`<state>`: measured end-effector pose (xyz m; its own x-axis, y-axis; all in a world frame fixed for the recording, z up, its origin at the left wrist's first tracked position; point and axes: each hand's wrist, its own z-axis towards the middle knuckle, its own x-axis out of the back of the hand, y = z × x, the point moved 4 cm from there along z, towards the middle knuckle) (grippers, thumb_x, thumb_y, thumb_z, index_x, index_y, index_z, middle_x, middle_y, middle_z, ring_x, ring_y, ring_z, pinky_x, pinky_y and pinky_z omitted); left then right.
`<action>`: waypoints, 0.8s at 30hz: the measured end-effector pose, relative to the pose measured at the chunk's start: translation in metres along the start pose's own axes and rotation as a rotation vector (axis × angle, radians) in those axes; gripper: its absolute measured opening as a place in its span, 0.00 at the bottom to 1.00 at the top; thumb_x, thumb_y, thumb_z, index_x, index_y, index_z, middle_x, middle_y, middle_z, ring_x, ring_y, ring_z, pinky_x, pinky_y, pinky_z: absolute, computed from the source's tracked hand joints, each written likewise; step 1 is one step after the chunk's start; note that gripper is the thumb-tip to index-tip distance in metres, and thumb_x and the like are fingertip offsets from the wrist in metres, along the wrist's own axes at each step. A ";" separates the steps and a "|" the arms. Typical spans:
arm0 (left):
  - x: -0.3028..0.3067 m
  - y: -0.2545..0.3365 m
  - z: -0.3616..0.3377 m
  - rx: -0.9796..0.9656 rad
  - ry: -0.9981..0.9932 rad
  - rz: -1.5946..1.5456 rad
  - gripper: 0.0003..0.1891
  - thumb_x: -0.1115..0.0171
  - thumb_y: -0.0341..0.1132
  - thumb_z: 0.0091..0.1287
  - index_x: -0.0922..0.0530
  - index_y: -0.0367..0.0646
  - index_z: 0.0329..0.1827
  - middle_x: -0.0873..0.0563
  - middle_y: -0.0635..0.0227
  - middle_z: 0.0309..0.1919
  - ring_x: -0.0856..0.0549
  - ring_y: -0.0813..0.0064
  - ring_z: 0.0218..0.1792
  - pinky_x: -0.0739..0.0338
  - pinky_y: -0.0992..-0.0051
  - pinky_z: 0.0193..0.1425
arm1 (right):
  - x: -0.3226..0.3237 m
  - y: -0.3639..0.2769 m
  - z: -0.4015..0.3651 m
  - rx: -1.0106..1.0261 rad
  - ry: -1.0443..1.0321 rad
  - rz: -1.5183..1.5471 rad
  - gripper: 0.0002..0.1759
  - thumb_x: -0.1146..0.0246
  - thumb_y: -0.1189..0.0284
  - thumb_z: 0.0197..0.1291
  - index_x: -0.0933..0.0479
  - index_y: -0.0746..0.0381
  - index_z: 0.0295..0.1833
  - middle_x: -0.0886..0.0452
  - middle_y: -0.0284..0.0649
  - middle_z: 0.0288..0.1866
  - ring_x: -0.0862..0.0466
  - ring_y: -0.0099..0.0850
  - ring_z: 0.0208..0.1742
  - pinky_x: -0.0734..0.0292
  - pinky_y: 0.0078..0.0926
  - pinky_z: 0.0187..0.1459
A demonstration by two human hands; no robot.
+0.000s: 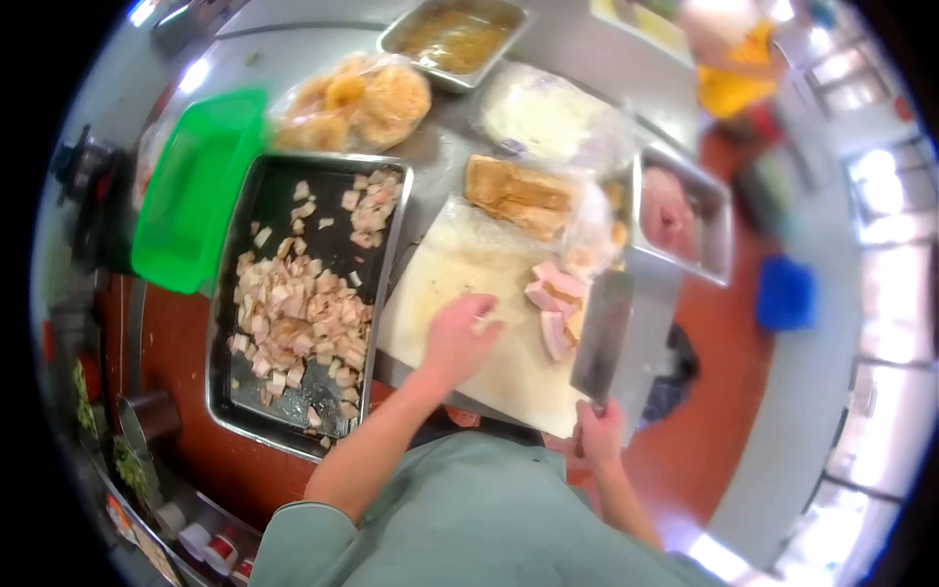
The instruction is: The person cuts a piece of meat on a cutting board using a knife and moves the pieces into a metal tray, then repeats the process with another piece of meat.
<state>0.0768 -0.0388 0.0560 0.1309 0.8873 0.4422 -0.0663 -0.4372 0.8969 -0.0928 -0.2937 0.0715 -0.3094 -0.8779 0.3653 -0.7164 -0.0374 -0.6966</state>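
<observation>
My right hand (600, 428) grips the handle of a cleaver (603, 338), its broad blade upright at the right edge of the white cutting board (430, 274). Left of the blade lie several cut chunks of pale pink meat (558, 293). My left hand (462, 338) is over the board with its fingers curled in; a small pale bit shows at the fingertips, too small to name. Beside that hand is a dark metal tray (279, 210) holding many diced meat pieces (303, 308). A browned slab (518, 196) sits at the board's far edge, partly on plastic.
A green plastic basin (191, 196) stands left of the tray. Behind are a bag of round yellowish food (362, 103), a metal pan of brown liquid (455, 39) and a bag of white food (553, 117). A metal pan with pink meat (675, 215) is at right.
</observation>
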 end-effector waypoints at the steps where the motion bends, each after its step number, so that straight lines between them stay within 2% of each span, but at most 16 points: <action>1: -0.029 0.010 0.003 0.031 -0.119 0.014 0.13 0.27 0.30 0.64 0.13 0.39 0.51 0.10 0.57 0.48 0.10 0.53 0.52 0.15 0.61 0.58 | 0.011 0.006 -0.001 -0.034 0.053 0.060 0.10 0.31 0.73 0.70 0.22 0.66 0.50 0.23 0.35 0.20 0.24 0.26 0.14 0.35 0.31 0.13; 3: -0.075 0.028 0.006 -0.229 -0.132 0.070 0.12 0.29 0.30 0.63 0.13 0.42 0.49 0.11 0.59 0.51 0.12 0.56 0.57 0.17 0.60 0.61 | 0.026 0.019 0.002 0.019 0.145 0.044 0.10 0.31 0.72 0.70 0.22 0.65 0.50 0.22 0.36 0.20 0.24 0.28 0.14 0.33 0.31 0.15; 7: -0.115 0.046 0.006 -0.698 -0.211 0.314 0.11 0.32 0.30 0.62 0.14 0.46 0.48 0.13 0.62 0.54 0.16 0.61 0.64 0.22 0.60 0.66 | 0.044 0.025 -0.006 -0.025 0.192 0.084 0.11 0.32 0.71 0.70 0.22 0.67 0.47 0.21 0.38 0.20 0.23 0.28 0.14 0.32 0.32 0.16; 10: -0.122 0.034 0.008 -0.856 -0.261 0.439 0.18 0.26 0.32 0.57 0.15 0.48 0.52 0.13 0.64 0.52 0.15 0.58 0.58 0.22 0.59 0.66 | 0.047 0.033 -0.010 -0.077 0.188 0.063 0.11 0.33 0.71 0.70 0.23 0.69 0.47 0.20 0.40 0.20 0.21 0.28 0.17 0.29 0.32 0.18; 13: -0.122 0.013 0.009 -0.765 -0.417 0.535 0.19 0.25 0.34 0.57 0.15 0.47 0.52 0.13 0.63 0.50 0.15 0.58 0.55 0.23 0.60 0.64 | 0.047 0.057 -0.008 -0.077 0.171 0.084 0.11 0.31 0.71 0.70 0.22 0.67 0.48 0.21 0.38 0.20 0.22 0.28 0.17 0.30 0.31 0.18; 16: -0.096 0.000 -0.004 -0.497 -0.461 0.510 0.18 0.26 0.34 0.55 0.17 0.45 0.50 0.15 0.65 0.44 0.16 0.60 0.50 0.23 0.59 0.60 | 0.043 0.047 -0.012 -0.073 0.114 0.105 0.10 0.30 0.70 0.71 0.20 0.66 0.49 0.20 0.37 0.21 0.21 0.27 0.18 0.28 0.28 0.20; 17: -0.086 -0.009 -0.011 -0.413 -0.428 0.529 0.20 0.25 0.35 0.54 0.17 0.45 0.50 0.14 0.64 0.44 0.16 0.59 0.50 0.23 0.59 0.60 | 0.040 0.041 -0.014 -0.074 0.086 0.109 0.10 0.30 0.70 0.71 0.20 0.66 0.49 0.19 0.38 0.21 0.20 0.27 0.19 0.27 0.27 0.21; 19: -0.065 -0.028 -0.027 -0.244 -0.358 0.566 0.23 0.22 0.36 0.52 0.17 0.44 0.52 0.14 0.61 0.45 0.15 0.57 0.51 0.22 0.58 0.59 | 0.034 0.048 -0.005 0.047 -0.005 -0.008 0.11 0.30 0.70 0.71 0.19 0.66 0.50 0.17 0.40 0.23 0.18 0.27 0.22 0.24 0.28 0.25; 20: -0.054 -0.032 -0.033 -0.223 -0.291 0.556 0.24 0.21 0.36 0.52 0.17 0.43 0.52 0.14 0.60 0.46 0.15 0.56 0.51 0.22 0.58 0.58 | 0.030 0.051 0.000 0.111 -0.049 -0.068 0.11 0.30 0.70 0.70 0.19 0.67 0.50 0.16 0.41 0.24 0.17 0.27 0.23 0.23 0.28 0.26; 23: -0.028 -0.030 -0.043 -0.165 -0.144 0.498 0.25 0.19 0.35 0.51 0.17 0.42 0.54 0.14 0.57 0.47 0.16 0.52 0.52 0.21 0.56 0.58 | 0.001 0.033 0.014 0.273 -0.247 -0.432 0.17 0.33 0.62 0.69 0.17 0.64 0.54 0.13 0.50 0.29 0.12 0.49 0.30 0.17 0.43 0.37; 24: -0.023 -0.025 -0.044 -0.150 -0.131 0.463 0.26 0.18 0.35 0.51 0.17 0.42 0.54 0.13 0.56 0.48 0.15 0.50 0.52 0.20 0.55 0.58 | -0.013 0.010 0.013 0.316 -0.240 -0.509 0.18 0.34 0.58 0.69 0.16 0.59 0.56 0.12 0.53 0.34 0.12 0.57 0.38 0.16 0.50 0.43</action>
<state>0.0323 -0.0418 0.0231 0.1762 0.5750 0.7990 -0.2869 -0.7464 0.6005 -0.0880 -0.2886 0.0520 0.1957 -0.7942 0.5753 -0.5068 -0.5841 -0.6340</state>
